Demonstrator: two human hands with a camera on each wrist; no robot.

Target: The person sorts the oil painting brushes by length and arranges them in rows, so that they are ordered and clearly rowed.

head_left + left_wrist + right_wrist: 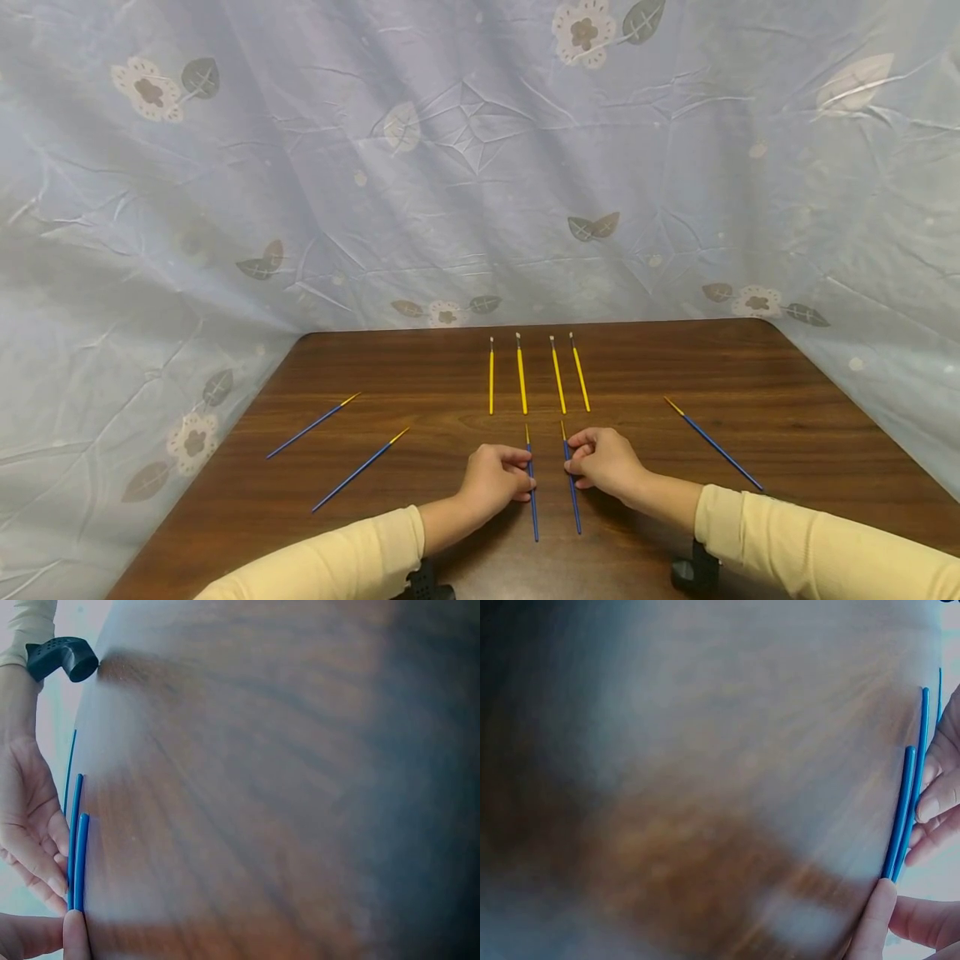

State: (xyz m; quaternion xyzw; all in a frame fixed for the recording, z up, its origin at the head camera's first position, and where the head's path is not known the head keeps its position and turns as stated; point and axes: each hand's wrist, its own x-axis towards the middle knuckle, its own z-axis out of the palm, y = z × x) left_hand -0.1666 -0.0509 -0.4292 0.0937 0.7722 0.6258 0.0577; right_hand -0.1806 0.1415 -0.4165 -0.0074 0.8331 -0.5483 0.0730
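Two slim paintbrushes with blue handles and yellow tips lie side by side near the table's middle, tips pointing away. My left hand (491,482) pinches the left blue paintbrush (535,517) between thumb and fingers, partway along its handle. On the other side, my right hand (606,462) pinches the right blue paintbrush (575,504) near its upper handle. A gap separates the two brushes. In the left wrist view, the held blue handle (81,859) rises from the fingertips at the bottom; the right wrist view shows its handle (900,814) likewise.
Several yellow paintbrushes (522,383) stand in a row farther back, bristles away. Two blue paintbrushes (306,432) lie slanted at left, and one more blue paintbrush (712,442) slants at right. A patterned curtain (465,208) hangs behind the brown table (360,358).
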